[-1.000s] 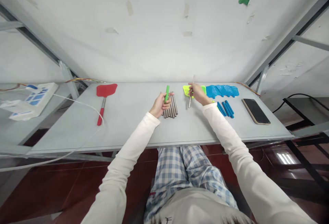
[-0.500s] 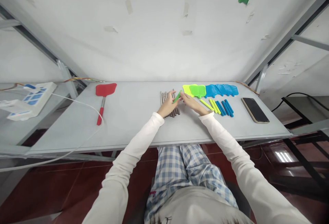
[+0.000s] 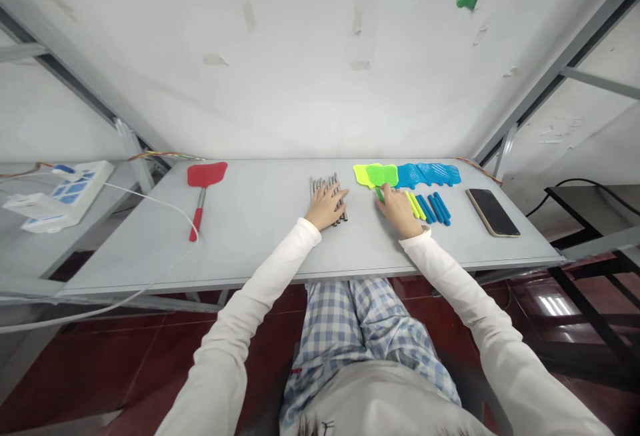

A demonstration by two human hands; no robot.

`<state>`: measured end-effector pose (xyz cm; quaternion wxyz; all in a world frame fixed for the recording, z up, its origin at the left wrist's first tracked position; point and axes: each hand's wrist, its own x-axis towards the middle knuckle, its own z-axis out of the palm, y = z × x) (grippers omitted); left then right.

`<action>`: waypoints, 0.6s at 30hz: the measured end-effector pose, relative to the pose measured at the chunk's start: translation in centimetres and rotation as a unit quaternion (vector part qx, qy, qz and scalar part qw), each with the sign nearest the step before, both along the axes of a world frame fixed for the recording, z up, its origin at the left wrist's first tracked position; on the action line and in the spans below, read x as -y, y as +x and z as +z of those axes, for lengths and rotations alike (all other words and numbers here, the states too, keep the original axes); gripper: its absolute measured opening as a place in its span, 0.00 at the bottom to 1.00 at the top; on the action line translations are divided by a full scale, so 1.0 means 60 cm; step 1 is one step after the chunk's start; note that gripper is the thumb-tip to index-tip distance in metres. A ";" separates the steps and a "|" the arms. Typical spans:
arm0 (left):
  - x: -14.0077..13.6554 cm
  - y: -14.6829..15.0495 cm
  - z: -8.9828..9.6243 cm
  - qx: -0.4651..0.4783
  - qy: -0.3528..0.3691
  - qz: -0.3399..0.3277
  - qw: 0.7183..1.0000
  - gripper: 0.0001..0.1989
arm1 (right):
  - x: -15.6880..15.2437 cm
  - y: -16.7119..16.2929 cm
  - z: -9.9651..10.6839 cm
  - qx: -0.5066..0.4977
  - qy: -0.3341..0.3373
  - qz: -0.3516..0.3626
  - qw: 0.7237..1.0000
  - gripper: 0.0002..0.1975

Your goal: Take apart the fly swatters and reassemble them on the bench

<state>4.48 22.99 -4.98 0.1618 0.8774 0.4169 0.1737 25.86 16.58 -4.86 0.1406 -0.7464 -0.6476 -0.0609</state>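
Grey table (image 3: 250, 236), left fingers (image 3: 339, 196) on rods (image 3: 345, 213)

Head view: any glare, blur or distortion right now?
In the head view, striped white glare marks the red floor at right; in the head view, wide-angle stretch enlarges the sleeves toward the bottom corners; in the head view, left hand and right hand show little motion blur.

The right hand (image 3: 397, 211) pinches a green tube (image 3: 380, 194). Just beyond this grip, a green swatter head (image 3: 383, 175) overlaps a yellow swatter head (image 3: 361, 175); blue swatter heads (image 3: 429, 175) lie beyond it to the right. Right of the grip come yellow tubes (image 3: 416, 206), blue tubes (image 3: 442, 209) and a phone (image 3: 493, 213). Left of it, the left hand (image 3: 325, 206) rests over metal rods (image 3: 345, 215), fingers spread; farther left lies a red swatter (image 3: 207, 175).
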 end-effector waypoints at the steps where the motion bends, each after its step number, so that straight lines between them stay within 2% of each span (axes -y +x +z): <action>1: -0.002 -0.002 -0.002 -0.021 -0.009 0.007 1.000 0.24 | 0.005 0.001 -0.002 0.037 -0.002 0.003 0.999 0.14; 4: -0.004 -0.006 -0.003 -0.054 -0.033 0.015 0.998 0.25 | 0.013 0.008 -0.007 0.080 0.006 0.007 0.997 0.18; 9: -0.004 -0.020 -0.003 -0.063 -0.060 -0.013 0.996 0.26 | 0.014 0.034 -0.018 0.083 -0.001 0.004 0.997 0.18; 18: -0.008 -0.032 -0.009 -0.057 -0.050 -0.051 0.996 0.26 | 0.016 0.056 -0.033 0.099 0.024 -0.074 0.992 0.16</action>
